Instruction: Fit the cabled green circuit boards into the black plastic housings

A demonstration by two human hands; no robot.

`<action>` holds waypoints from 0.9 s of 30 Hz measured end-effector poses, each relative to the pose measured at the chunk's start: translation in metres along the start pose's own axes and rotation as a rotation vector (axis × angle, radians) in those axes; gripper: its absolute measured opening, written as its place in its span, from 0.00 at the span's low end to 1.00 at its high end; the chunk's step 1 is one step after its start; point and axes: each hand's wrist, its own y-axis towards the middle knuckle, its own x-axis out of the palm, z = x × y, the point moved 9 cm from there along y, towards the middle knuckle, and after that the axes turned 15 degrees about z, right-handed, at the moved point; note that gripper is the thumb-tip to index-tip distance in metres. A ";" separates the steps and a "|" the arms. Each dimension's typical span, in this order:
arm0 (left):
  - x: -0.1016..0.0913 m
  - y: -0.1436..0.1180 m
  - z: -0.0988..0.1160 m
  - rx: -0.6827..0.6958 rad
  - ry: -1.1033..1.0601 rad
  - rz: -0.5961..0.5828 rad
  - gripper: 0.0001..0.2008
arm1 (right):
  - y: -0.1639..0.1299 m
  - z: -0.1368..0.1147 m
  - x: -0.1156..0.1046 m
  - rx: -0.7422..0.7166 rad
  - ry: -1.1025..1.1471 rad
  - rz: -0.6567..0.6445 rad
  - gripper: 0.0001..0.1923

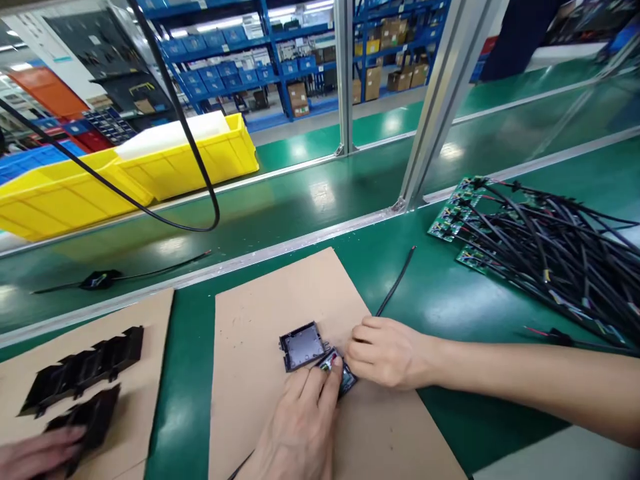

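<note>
Both hands meet on a small circuit board (336,371): the left hand (300,427) presses it, the right hand (387,352) pinches its edge, beside a black casing (302,345).

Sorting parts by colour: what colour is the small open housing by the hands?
Black housing, greyish inside; head view.

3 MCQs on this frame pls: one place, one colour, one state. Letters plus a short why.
1. Where does the pile of circuit boards with black wires lie?
A. far right on the green bench
B. on the left cardboard
C. in a bin

2. What colour are the bins beyond the conveyor?
A. red
B. yellow
C. white

3. How is the small black housing?
A. closed with a lid
B. open side up on the cardboard sheet
C. lifted in the air

Answers: 1 A, the pile rests on the bench at right. 2 B, both are yellow. 3 B, its inside shows, beside the left hand and right hand.
</note>
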 end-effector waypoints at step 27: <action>-0.014 -0.015 -0.058 -1.030 -0.953 -0.175 0.27 | 0.006 0.043 -0.035 0.597 0.380 -0.037 0.10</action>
